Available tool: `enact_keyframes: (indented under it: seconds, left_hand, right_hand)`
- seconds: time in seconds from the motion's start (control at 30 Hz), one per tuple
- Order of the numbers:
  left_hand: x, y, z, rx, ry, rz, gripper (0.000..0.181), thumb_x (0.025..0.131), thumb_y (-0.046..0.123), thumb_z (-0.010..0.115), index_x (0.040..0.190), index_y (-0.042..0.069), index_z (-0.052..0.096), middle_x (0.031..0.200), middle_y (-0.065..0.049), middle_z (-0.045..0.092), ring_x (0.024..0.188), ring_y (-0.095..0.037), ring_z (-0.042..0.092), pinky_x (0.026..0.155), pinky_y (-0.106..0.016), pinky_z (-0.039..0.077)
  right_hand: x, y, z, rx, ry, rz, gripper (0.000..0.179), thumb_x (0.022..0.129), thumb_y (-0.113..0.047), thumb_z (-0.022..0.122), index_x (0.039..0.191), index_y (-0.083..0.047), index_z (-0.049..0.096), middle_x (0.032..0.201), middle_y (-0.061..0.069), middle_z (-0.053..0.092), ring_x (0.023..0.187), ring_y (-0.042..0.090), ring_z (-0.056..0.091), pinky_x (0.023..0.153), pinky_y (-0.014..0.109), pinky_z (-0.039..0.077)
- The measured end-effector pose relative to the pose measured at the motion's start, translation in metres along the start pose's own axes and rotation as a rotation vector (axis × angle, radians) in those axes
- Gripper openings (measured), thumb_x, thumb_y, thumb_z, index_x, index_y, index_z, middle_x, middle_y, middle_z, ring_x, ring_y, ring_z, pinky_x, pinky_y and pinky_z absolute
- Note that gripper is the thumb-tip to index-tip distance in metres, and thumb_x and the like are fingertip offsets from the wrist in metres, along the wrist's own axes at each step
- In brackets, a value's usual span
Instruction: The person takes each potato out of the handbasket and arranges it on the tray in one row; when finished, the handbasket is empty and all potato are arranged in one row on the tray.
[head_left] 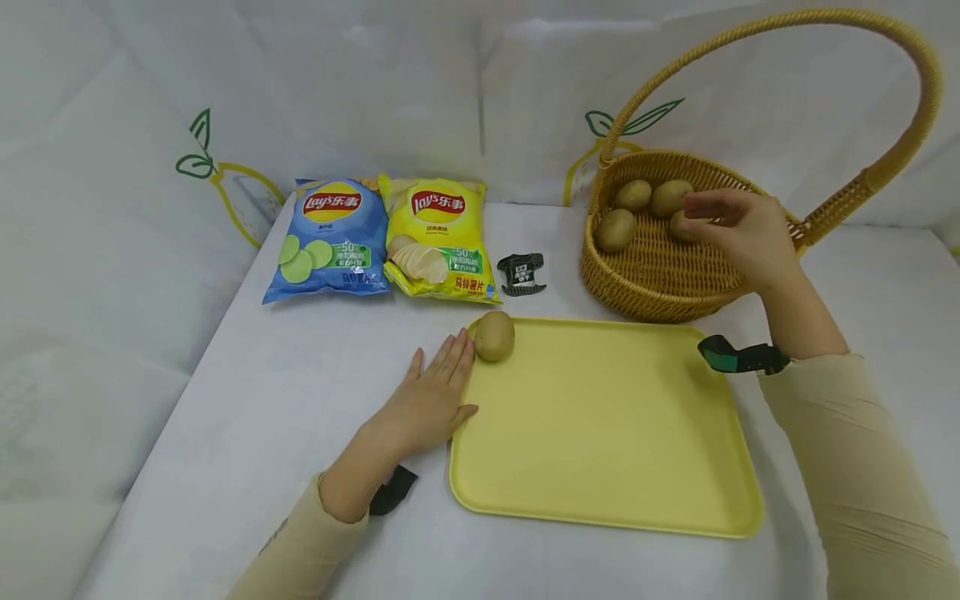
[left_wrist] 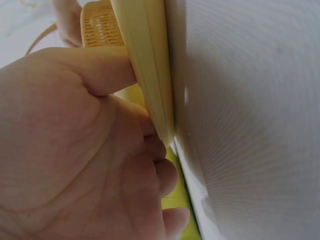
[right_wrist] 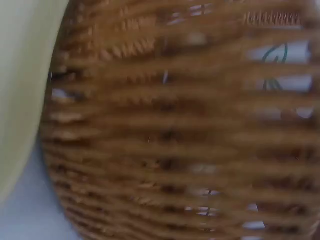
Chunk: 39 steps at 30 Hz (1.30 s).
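Observation:
My left hand (head_left: pixel 431 400) lies with straight fingers along the left rim of the yellow tray (head_left: pixel 600 433). In the left wrist view its thumb (left_wrist: pixel 110 70) touches the tray's edge. A potato (head_left: pixel 495 336) sits in the tray's top left corner, right beside the left fingertips. Over the wicker basket (head_left: pixel 652 287) reaches my right hand (head_left: pixel 742 233), fingers bent, with a gap between thumb and index finger. Its fingertips are close to a partly hidden potato (head_left: pixel 678 227). Several potatoes lie in the basket. The right wrist view shows only blurred basket weave (right_wrist: pixel 175 125) and tray edge (right_wrist: pixel 25 90).
A blue chip bag (head_left: pixel 327 242) and a yellow chip bag (head_left: pixel 438 242) lie side by side at the back left. A small black packet (head_left: pixel 522 274) is between the bags and the basket. The basket's tall handle (head_left: pixel 926 83) arches up on the right.

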<state>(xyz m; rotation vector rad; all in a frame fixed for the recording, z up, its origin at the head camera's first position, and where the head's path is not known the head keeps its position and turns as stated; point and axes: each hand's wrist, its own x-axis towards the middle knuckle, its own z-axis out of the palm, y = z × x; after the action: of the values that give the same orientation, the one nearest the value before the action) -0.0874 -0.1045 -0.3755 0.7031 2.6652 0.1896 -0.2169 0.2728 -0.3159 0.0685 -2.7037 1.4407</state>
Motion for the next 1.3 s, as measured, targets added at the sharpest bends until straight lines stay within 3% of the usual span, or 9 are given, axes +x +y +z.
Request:
enact_keyframes:
  seconds: [0.17, 0.37, 0.57, 0.67, 0.8, 0.9, 0.97, 1.17, 1.3]
  left_hand:
    - [0.000, -0.001, 0.003, 0.003, -0.008, -0.004, 0.075, 0.099, 0.038, 0.045, 0.150, 0.000, 0.005, 0.157, -0.014, -0.005, 0.143, -0.026, -0.003, 0.111, -0.054, 0.002]
    - [0.000, -0.002, 0.007, 0.004, -0.013, -0.003, 0.075, 0.099, 0.038, 0.045, 0.150, 0.000, 0.005, 0.157, -0.013, -0.006, 0.143, -0.026, -0.004, 0.111, -0.054, 0.002]
    - [0.000, -0.001, 0.006, -0.003, -0.012, -0.003, 0.075, 0.099, 0.037, 0.046, 0.150, 0.000, 0.006, 0.157, -0.013, -0.005, 0.143, -0.026, -0.003, 0.112, -0.054, 0.002]
    - [0.000, 0.000, 0.005, -0.006, -0.019, -0.005, 0.075, 0.099, 0.037, 0.046, 0.150, 0.000, 0.006, 0.157, -0.013, -0.005, 0.143, -0.025, -0.003, 0.112, -0.054, 0.002]
    - [-0.001, 0.000, 0.004, -0.010, -0.018, -0.003, 0.075, 0.099, 0.037, 0.046, 0.150, 0.000, 0.006, 0.157, -0.013, -0.006, 0.143, -0.025, -0.004, 0.112, -0.054, 0.002]
    - [-0.001, -0.001, 0.003, -0.016, -0.014, -0.002, 0.075, 0.099, 0.037, 0.045, 0.150, 0.000, 0.006, 0.157, -0.013, -0.007, 0.143, -0.025, -0.004, 0.112, -0.054, 0.001]
    - [-0.001, -0.002, 0.004, -0.015, -0.014, -0.003, 0.075, 0.099, 0.038, 0.045, 0.150, 0.000, 0.005, 0.157, -0.013, -0.007, 0.143, -0.025, -0.005, 0.112, -0.054, 0.001]
    - [0.000, -0.003, 0.004, -0.010, -0.009, 0.008, 0.075, 0.099, 0.038, 0.044, 0.150, 0.000, 0.005, 0.157, -0.013, -0.008, 0.143, -0.026, -0.005, 0.111, -0.054, 0.002]
    - [0.001, -0.004, 0.003, -0.011, -0.002, 0.014, 0.075, 0.099, 0.037, 0.044, 0.150, 0.000, 0.005, 0.156, -0.014, -0.008, 0.143, -0.026, -0.005, 0.111, -0.054, 0.001]
  right_hand:
    - [0.012, 0.018, -0.010, -0.047, -0.020, 0.112, 0.048, 0.088, -0.033, 0.067, 0.129, -0.011, 0.058, 0.110, -0.018, 0.059, 0.099, -0.001, 0.050, 0.088, 0.022, 0.037]
    - [0.023, 0.032, -0.014, -0.072, -0.060, 0.159, 0.054, 0.089, -0.032, 0.065, 0.134, -0.004, 0.052, 0.095, -0.026, 0.057, 0.091, -0.006, 0.049, 0.097, 0.034, 0.037]
    - [0.034, 0.037, -0.016, -0.082, -0.085, 0.218, 0.061, 0.088, -0.035, 0.065, 0.138, -0.003, 0.048, 0.086, -0.029, 0.054, 0.107, 0.012, 0.049, 0.105, 0.049, 0.030]
    - [0.037, 0.041, -0.016, -0.104, -0.082, 0.217, 0.061, 0.089, -0.033, 0.065, 0.138, -0.002, 0.047, 0.087, -0.028, 0.054, 0.105, 0.012, 0.049, 0.104, 0.050, 0.031]
    - [0.040, 0.042, -0.015, -0.160, -0.107, 0.198, 0.064, 0.090, -0.034, 0.063, 0.140, 0.001, 0.043, 0.115, -0.006, 0.060, 0.111, 0.018, 0.049, 0.103, 0.051, 0.032]
    - [0.042, 0.041, -0.014, -0.178, -0.162, 0.209, 0.069, 0.091, -0.036, 0.061, 0.143, 0.001, 0.037, 0.141, 0.016, 0.044, 0.127, 0.035, 0.037, 0.105, 0.055, 0.027]
    - [0.043, 0.041, -0.014, -0.173, -0.187, 0.221, 0.070, 0.090, -0.037, 0.062, 0.144, 0.000, 0.036, 0.144, 0.018, 0.040, 0.130, 0.041, 0.032, 0.106, 0.056, 0.024]
    - [0.046, 0.041, -0.015, -0.189, -0.250, 0.191, 0.062, 0.085, -0.036, 0.070, 0.135, -0.005, 0.051, 0.124, 0.001, 0.056, 0.127, 0.041, 0.035, 0.105, 0.057, 0.023]
    - [0.047, 0.040, -0.014, -0.245, -0.370, 0.166, 0.070, 0.084, -0.037, 0.071, 0.137, 0.000, 0.046, 0.137, 0.020, 0.046, 0.127, 0.044, 0.032, 0.104, 0.060, 0.023]
